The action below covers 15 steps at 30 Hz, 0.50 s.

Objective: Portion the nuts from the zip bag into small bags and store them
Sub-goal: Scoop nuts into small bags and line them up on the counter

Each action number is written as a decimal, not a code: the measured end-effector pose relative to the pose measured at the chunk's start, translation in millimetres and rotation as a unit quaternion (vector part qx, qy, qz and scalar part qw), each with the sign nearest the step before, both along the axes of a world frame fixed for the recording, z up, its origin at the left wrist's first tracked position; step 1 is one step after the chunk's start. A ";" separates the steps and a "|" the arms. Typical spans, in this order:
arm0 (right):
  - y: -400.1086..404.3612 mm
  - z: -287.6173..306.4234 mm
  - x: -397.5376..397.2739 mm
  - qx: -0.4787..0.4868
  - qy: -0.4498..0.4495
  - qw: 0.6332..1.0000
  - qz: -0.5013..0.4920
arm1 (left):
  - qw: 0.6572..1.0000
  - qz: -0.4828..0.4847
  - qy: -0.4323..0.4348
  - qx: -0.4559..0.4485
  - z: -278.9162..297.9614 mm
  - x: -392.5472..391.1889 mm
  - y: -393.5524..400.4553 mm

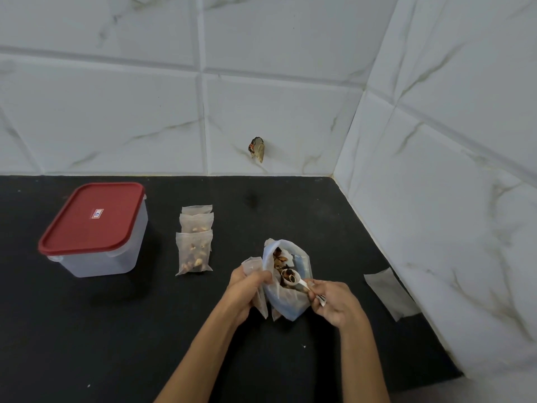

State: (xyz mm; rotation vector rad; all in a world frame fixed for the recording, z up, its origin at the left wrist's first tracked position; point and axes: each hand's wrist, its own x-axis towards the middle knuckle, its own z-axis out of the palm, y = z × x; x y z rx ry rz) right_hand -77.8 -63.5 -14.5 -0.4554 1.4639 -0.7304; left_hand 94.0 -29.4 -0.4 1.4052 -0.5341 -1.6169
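— Where's the zip bag point(286, 289)?
— Near centre of the counter point(290, 213), upright, mouth facing up and away. The left hand point(250, 282) pinches its left rim together with an empty small bag point(252, 264).
— And the right hand point(334, 301)?
— Closed on a spoon point(293, 279), bowl full of nuts, at the mouth; handle runs near-right.
— Tricky to handle?
— I'd say so. The film is soft, light and floppy; hold the rim, or it'll sag.

A home kitchen corner: a black stone bench point(87, 330) meets white marble-look wall tiles point(116, 112) at 12 and 3 o'clock. A red-lidded food box point(96, 228) at 10 o'clock and packed nut bags point(194, 251) fit that.
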 end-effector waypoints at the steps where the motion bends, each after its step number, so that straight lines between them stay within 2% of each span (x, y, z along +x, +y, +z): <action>1: 0.9 1.8 0.5 -0.003 0.000 1.000 -0.006 | 1.000 -0.006 -0.030 0.002 -1.0 1.6 -1.3; 3: 2.4 7.3 1.7 -0.016 0.012 1.000 -0.015 | 0.990 0.000 -0.143 -0.010 0.0 3.9 -2.9; 5: 2.9 15.7 2.8 -0.036 0.033 0.999 -0.023 | 0.955 0.033 -0.287 -0.066 5.2 3.7 -1.5; 7: 4.4 28.7 3.4 -0.070 0.045 0.996 -0.031 | 0.918 0.065 -0.362 -0.150 14.3 1.5 1.9; 11: 13.8 65.9 7.5 -0.177 0.062 0.982 -0.026 | 0.896 0.049 -0.389 -0.206 30.0 -9.0 5.1; 15: 29.2 99.3 21.1 -0.314 0.132 0.940 0.022 | 0.902 0.020 -0.374 -0.213 35.1 -19.2 5.3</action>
